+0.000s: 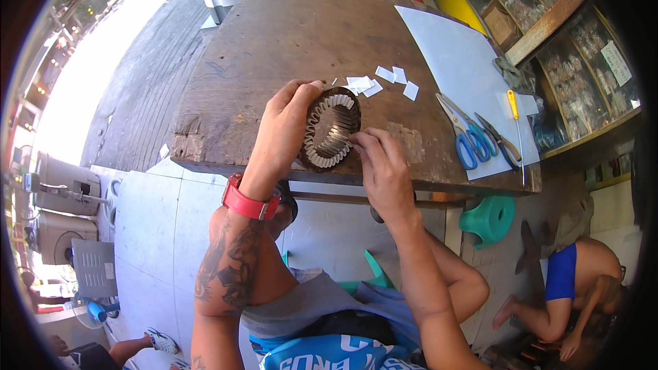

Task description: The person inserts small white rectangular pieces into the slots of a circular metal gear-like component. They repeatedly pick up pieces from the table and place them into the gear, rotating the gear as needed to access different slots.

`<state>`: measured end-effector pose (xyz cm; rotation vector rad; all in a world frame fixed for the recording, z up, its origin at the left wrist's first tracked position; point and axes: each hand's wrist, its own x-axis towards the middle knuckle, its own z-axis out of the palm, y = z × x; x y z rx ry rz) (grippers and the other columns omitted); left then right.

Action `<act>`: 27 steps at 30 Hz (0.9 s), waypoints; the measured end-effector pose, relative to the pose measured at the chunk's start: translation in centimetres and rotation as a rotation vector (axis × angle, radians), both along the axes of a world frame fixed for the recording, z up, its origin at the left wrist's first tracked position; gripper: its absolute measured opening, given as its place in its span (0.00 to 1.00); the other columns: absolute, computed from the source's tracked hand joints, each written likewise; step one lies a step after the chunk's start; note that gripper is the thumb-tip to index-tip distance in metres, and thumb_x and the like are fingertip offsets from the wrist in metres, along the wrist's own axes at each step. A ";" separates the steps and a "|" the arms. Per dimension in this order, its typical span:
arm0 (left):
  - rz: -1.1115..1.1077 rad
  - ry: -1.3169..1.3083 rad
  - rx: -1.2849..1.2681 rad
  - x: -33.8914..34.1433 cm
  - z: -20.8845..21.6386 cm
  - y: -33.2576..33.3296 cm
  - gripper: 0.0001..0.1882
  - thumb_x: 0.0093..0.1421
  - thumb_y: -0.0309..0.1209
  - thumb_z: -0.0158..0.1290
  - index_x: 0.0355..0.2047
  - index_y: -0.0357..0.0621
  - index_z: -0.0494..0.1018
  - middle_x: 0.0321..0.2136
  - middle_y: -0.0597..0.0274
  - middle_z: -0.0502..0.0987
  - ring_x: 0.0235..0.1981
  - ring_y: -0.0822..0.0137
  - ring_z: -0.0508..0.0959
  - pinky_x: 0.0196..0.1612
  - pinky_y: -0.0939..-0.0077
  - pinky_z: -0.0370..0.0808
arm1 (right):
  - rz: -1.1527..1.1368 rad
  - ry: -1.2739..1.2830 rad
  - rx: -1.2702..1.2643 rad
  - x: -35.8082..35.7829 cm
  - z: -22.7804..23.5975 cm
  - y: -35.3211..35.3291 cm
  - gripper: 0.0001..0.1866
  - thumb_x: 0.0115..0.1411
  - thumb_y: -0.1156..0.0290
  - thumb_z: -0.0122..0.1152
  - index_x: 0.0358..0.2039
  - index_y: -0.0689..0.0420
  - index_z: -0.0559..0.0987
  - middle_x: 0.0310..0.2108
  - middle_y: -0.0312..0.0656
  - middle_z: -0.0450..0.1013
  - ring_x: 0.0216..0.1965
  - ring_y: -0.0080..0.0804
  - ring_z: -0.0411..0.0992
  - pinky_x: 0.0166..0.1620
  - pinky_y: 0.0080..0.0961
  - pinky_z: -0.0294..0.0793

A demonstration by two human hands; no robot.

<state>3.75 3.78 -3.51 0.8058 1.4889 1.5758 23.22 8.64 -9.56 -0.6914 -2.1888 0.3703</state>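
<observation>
Largest item: brown, worn wooden table (301,34), directly in front of me. On its right side lies a large white flat sheet (445,48). Green plastic stool (490,223) stands on the floor, near the table's right front corner.

My left hand (284,120) is closed around the left rim of a dark ring-shaped metal core (338,138), thumb near its top. My right hand (385,171) has its fingers bent, fingertips at the core's right inner edge; whether they pinch anything, I cannot tell. Core position: between my hands, tilted with its opening toward me, at the table's near edge. Contact with the wood: cannot be determined.

On the sheet: blue-handled metal scissors (466,151), a long thin screwdriver with yellow handle (513,104), and dark-handled pliers (507,147), close together.

Smallest: white rectangular slips (410,90), scattered beyond the core; folded off-white strips (322,157) line its inner wall.
</observation>
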 end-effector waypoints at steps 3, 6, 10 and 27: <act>-0.015 0.010 0.006 0.0 0.1 0.1 0.22 0.75 0.41 0.51 0.56 0.34 0.80 0.46 0.57 0.84 0.47 0.69 0.83 0.52 0.76 0.78 | 0.058 -0.037 -0.017 0.6 0.9 0.8 0.14 0.64 0.84 0.66 0.50 0.60 0.83 0.48 0.48 0.77 0.49 0.51 0.79 0.51 0.44 0.80; -0.026 0.035 0.000 0.0 0.1 0.1 0.23 0.76 0.42 0.51 0.56 0.33 0.80 0.47 0.56 0.84 0.47 0.69 0.83 0.53 0.76 0.78 | 0.067 -0.080 -0.007 0.6 1.3 1.1 0.15 0.66 0.82 0.66 0.52 0.59 0.82 0.49 0.47 0.78 0.50 0.50 0.79 0.53 0.43 0.81; 0.025 0.001 0.003 0.2 -0.1 0.1 0.24 0.75 0.43 0.52 0.54 0.30 0.80 0.43 0.53 0.84 0.45 0.68 0.81 0.52 0.74 0.77 | -0.026 0.039 -0.029 -0.5 0.6 0.5 0.16 0.64 0.84 0.66 0.52 0.59 0.82 0.47 0.48 0.80 0.48 0.51 0.80 0.51 0.43 0.81; 0.036 -0.001 -0.039 -0.1 0.0 -0.1 0.21 0.78 0.41 0.48 0.57 0.38 0.79 0.44 0.61 0.83 0.43 0.74 0.81 0.42 0.80 0.76 | -0.018 0.107 -0.209 -0.8 1.1 0.9 0.17 0.63 0.86 0.67 0.50 0.57 0.88 0.40 0.44 0.83 0.41 0.38 0.82 0.43 0.34 0.82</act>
